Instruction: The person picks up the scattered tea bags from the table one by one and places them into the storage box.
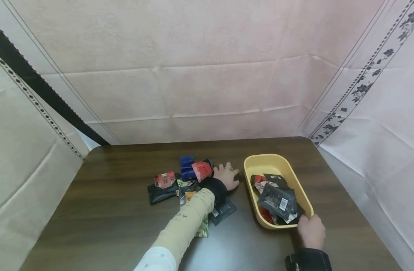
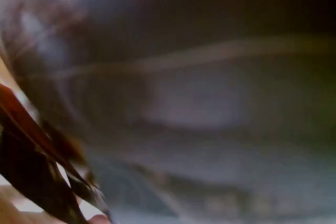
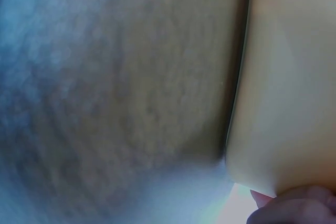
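Observation:
My left hand [image 1: 226, 176] reaches over the right side of a loose pile of small packets, its fingers spread. A dark packet [image 1: 237, 176] shows between thumb and fingers, and a red packet [image 1: 201, 170] lies just left of the wrist. Dark and reddish packet edges [image 2: 34, 156] appear close up in the left wrist view, mostly blurred. My right hand [image 1: 311, 230] grips the near right corner of a yellow plastic bin [image 1: 263, 159]; fingertips [image 3: 299, 211] lie against its wall in the right wrist view. Inside the bin, a black packet with a barcode label [image 1: 278, 199] tops several others.
The pile also has a blue packet [image 1: 187, 162], a black packet [image 1: 159, 195], a red-and-pink packet [image 1: 165, 179], a dark packet [image 1: 223, 212] and a green patterned packet [image 1: 203, 228]. They lie on a dark wooden table [image 1: 108, 210]. Pale cloth [image 1: 193, 94] hangs behind and beside it.

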Tool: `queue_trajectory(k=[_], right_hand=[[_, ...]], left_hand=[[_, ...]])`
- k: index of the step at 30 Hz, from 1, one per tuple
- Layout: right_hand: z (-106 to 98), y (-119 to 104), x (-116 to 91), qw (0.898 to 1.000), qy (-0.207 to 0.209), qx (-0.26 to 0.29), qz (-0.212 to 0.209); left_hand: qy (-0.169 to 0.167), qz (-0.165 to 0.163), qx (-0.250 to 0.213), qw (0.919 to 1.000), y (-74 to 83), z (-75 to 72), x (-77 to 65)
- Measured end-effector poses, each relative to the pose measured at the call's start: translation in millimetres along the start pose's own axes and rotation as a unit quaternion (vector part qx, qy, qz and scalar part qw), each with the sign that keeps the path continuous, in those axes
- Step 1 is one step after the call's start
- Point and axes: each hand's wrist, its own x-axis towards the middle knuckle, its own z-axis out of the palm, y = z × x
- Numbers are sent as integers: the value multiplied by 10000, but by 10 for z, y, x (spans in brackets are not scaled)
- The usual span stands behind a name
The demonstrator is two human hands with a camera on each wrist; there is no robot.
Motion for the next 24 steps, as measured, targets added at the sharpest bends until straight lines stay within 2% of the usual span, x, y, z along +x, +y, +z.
queue_trajectory(k=[6, 11, 16, 20, 24], right_hand=[[-1, 13, 6, 10000, 11, 25, -87], [-27, 8, 9, 9998, 67, 40, -174], [-49, 7, 20, 9998, 72, 45, -166], [-43, 3, 16, 9999, 15, 35, -138], [-28, -8, -5, 9999, 13, 77, -142]], left_hand=[[268, 106, -252, 9993, -27, -34, -33], [634, 113, -413, 9971, 7, -265, -67], [896, 537, -518, 9932, 193, -544, -99], [741, 938, -636, 9908, 403, -682, -126], [614, 1171, -668, 9890, 596, -729, -131]])
